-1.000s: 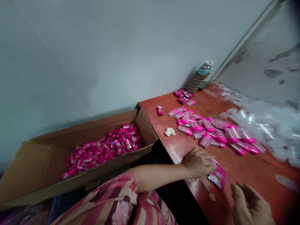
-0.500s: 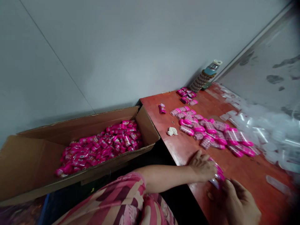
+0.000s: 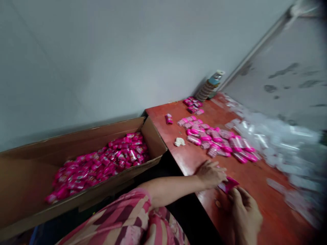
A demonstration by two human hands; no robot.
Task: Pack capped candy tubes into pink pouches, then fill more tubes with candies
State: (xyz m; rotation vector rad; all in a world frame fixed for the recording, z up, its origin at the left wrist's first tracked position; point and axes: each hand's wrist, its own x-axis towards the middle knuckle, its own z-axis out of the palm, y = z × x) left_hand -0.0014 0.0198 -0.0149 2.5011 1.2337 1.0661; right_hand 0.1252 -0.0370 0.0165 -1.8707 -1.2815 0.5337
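Note:
Over the red tabletop, my left hand (image 3: 211,174) closes its fingers around a small pink packet (image 3: 229,184), mostly covered by the hand. The packet's pink end sticks out to the right and looks flat and shiny. My right hand (image 3: 245,210) is at that end, thumb and fingertips pinched together against its lower edge. Beyond both hands lies a cluster of small clear bottles with pink caps (image 3: 214,139), on their sides, with pale beads inside. A crumpled white scrap (image 3: 179,142) is to the left of them.
An open cardboard box (image 3: 155,141) on the left holds a heap of pink-wrapped bottles (image 3: 102,163). Clear plastic containers (image 3: 276,136) pile up on the right. A flask (image 3: 208,86) leans by the wall. One pink-wrapped bottle (image 3: 168,118) lies near the table's far-left corner.
The view has shifted to the right. More of the packet's pink end now shows between my hands, and my right hand remains close to it.

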